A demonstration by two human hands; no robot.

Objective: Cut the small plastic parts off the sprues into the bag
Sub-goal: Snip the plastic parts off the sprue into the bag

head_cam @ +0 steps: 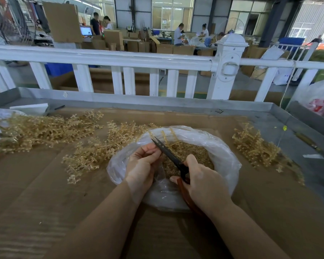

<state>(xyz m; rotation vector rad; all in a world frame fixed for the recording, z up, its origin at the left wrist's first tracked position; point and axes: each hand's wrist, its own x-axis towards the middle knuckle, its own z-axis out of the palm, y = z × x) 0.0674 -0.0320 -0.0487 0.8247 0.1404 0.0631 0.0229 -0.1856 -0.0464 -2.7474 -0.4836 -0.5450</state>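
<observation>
Amber plastic sprues (45, 129) lay in loose heaps on the cardboard-lined worktop (45, 184), at left, centre and right of a clear plastic bag (224, 156). The bag stood open at the middle of the worktop, and cut parts (196, 154) filled its bottom. The left hand (142, 165) was over the bag's near-left rim, fingers curled around one sprue (168, 137) whose branches rose above the opening. The right hand (204, 182) gripped the red handles of the scissors (168, 154). Their dark blades pointed up-left across the bag, the tips just beside the left fingers (150, 148). A white railing (120, 58) ran behind the worktop.
</observation>
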